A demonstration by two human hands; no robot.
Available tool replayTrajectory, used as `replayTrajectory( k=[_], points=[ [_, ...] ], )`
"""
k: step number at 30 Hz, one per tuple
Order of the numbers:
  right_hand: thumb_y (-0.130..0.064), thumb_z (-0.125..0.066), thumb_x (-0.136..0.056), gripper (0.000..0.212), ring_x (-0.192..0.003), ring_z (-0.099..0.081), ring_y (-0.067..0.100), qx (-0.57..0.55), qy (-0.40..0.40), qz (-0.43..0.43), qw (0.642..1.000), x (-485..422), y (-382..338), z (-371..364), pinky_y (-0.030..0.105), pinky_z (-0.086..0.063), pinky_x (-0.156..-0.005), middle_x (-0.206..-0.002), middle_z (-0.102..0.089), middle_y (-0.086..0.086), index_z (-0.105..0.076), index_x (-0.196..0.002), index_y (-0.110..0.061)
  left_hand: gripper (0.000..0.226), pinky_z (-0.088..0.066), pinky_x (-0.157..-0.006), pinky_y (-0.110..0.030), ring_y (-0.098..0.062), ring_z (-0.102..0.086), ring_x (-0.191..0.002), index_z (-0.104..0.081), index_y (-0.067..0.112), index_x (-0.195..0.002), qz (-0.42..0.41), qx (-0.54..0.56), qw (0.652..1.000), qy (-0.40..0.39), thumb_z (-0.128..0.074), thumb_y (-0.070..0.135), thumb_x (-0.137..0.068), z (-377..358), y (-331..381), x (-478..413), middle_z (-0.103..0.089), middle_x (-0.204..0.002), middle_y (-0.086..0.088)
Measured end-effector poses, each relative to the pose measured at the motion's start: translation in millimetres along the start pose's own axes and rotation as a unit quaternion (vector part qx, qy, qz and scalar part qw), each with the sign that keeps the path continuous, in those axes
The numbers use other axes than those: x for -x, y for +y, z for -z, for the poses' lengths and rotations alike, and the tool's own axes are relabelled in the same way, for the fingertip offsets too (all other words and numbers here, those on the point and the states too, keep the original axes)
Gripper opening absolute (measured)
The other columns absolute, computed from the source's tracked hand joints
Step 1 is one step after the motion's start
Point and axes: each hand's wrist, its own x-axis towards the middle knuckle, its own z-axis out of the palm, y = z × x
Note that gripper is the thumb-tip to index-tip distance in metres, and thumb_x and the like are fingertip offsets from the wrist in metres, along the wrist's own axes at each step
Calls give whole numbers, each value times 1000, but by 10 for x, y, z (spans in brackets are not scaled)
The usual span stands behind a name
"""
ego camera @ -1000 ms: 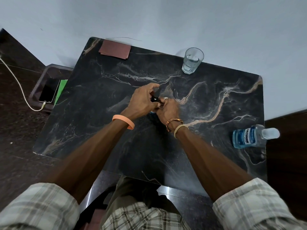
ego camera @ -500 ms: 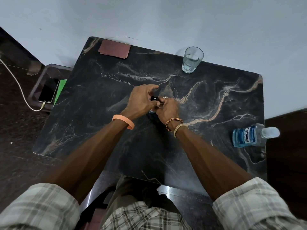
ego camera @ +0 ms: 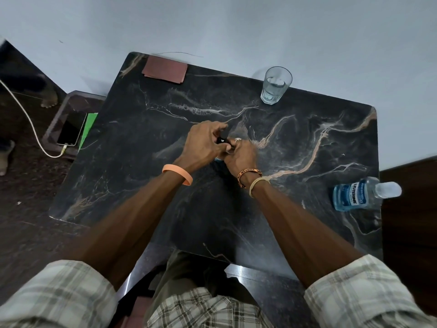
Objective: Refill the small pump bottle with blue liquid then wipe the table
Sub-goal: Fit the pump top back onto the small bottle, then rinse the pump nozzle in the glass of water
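Both my hands meet at the middle of the black marble table (ego camera: 165,192). My left hand (ego camera: 203,144) curls its fingers round the black pump top (ego camera: 221,140) of the small pump bottle. My right hand (ego camera: 241,157) grips the bottle's body, which is almost wholly hidden; only a sliver of blue shows at its base (ego camera: 218,159). A Listerine bottle of blue liquid (ego camera: 354,194) with a clear cap stands at the table's right edge, apart from both hands. A folded reddish-brown cloth (ego camera: 165,72) lies at the far left corner.
A drinking glass (ego camera: 275,86) with a little water stands at the far edge against the pale wall. Left of the table, a low tray (ego camera: 59,110) holds a phone (ego camera: 72,127) on a white charging cable and a green sheet. A person's bare foot (ego camera: 48,100) shows at far left.
My hands stay at the same spot on the pump bottle; the left fingers shift slightly on the pump top. A bare foot has come into view at far left.
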Motion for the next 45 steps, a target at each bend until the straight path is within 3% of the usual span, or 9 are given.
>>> replayTrajectory(
  k=[7,12,18,25,29,32,35,40,45],
  points=[
    [-25,-82,-69,14,-61,-58,13,-24,9,6,1000,12,12,-13,24,-41,-55,-64,-62,-5,-72,-78,-21,60,-42,-73,-17,-7,-57,-79,-65,18,-130,1,30,1000,4,-84,26,-75,28,-1,22,-68,-91,2],
    [-24,-77,-73,14,-67,-61,17,-12,11,5,1000,17,-1,-27,29,-50,-60,-71,-69,2,-74,-86,-19,56,-49,-81,-25,-17,-65,-90,-64,15,-130,-14,23,1000,-4,-81,22,-77,18,32,50,-72,-102,-3],
    [-23,-77,-72,14,-60,-56,18,-1,7,4,1000,24,-29,-4,25,-39,-53,-60,-60,-1,-64,-69,-26,60,-46,-81,-23,-11,-58,-89,-63,19,-131,-1,30,1000,6,-83,28,-75,-8,-31,57,-67,-107,-1],
    [-29,-78,-75,21,-64,-56,14,-11,12,9,1000,22,-28,7,21,-36,-57,-74,-71,6,-76,-93,-18,51,-49,-77,-18,-8,-61,-81,-69,19,-122,-7,29,1000,6,-84,26,-73,-33,-72,73,-70,-101,3],
    [-30,-80,-74,17,-59,-51,12,-4,15,12,1000,37,-48,35,7,-27,-45,-65,-64,-3,-76,-87,-20,33,-54,-77,-35,-12,-60,-80,-72,15,-104,-17,15,1000,-12,-81,24,-74,-25,-69,58,-66,-92,3],
    [-25,-79,-73,13,-52,-44,8,-7,17,14,1000,44,-61,35,7,-30,-40,-54,-49,-14,-67,-76,-28,51,-53,-83,-30,-12,-61,-89,-65,19,-125,-16,23,999,-27,-81,24,-77,-26,-93,53,-66,-106,1],
    [-22,-79,-70,25,-62,-51,12,-5,15,22,1000,73,-29,-4,16,-34,-52,-73,-68,0,-67,-91,-21,68,-50,-84,-21,-8,-59,-96,-54,24,-138,-9,74,996,-43,-82,30,-76,-24,-165,94,-60,-121,4],
    [-26,-85,-68,104,-110,-61,19,-13,-76,19,997,103,101,43,21,-42,-86,-129,-63,3,-26,-154,-21,73,-55,-95,-33,-5,-55,-117,-47,27,-142,27,166,982,-86,-74,31,-75,128,-363,99,-52,-135,6],
    [-21,-72,-77,80,-97,-64,6,-86,30,-9,996,-36,236,400,25,-57,-80,-132,-61,-3,-38,-149,-24,63,-54,-94,-40,-11,-54,-119,-43,24,-143,31,138,989,-40,-67,15,-86,338,-468,-281,-53,-139,3]
  ],
)
